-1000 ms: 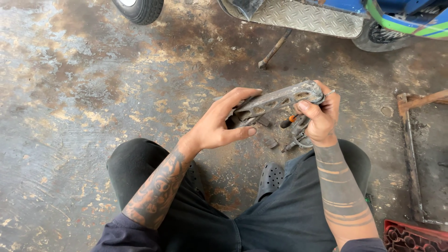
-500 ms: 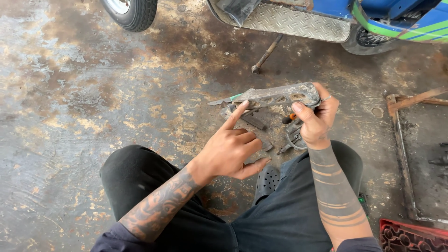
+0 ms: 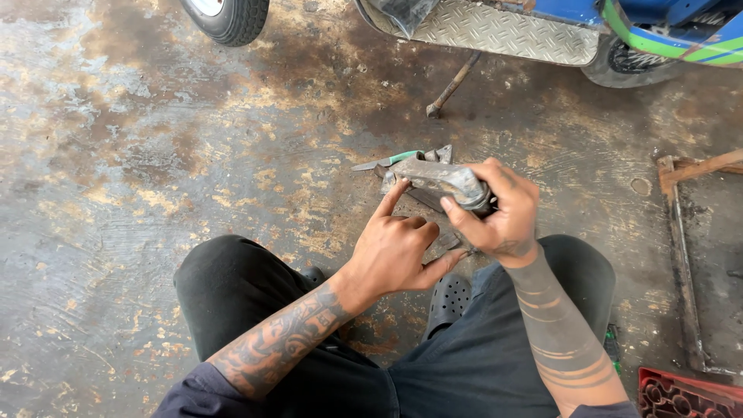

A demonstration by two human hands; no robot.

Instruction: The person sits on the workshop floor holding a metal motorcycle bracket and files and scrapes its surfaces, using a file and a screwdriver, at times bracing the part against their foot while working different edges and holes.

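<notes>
While the left hand (image 3: 398, 251) points its forefinger up to touch the grimy grey metal part (image 3: 437, 179), other fingers curled and empty, the right hand (image 3: 495, 213) grips that part's right end above the stained floor (image 3: 155, 170); a green-handled tool (image 3: 387, 162) lies just beyond.

Floor (image 3: 155, 155): bare concrete, oil-stained, blotched rust-brown and grey (darkest near the vehicle).
Top edge: black tyre (image 3: 228, 17), ribbed metal footplate (image 3: 503, 32), blue and green bodywork (image 3: 665, 35).
Right side: rusty metal frame (image 3: 681, 255).
Light: even daylight.
</notes>
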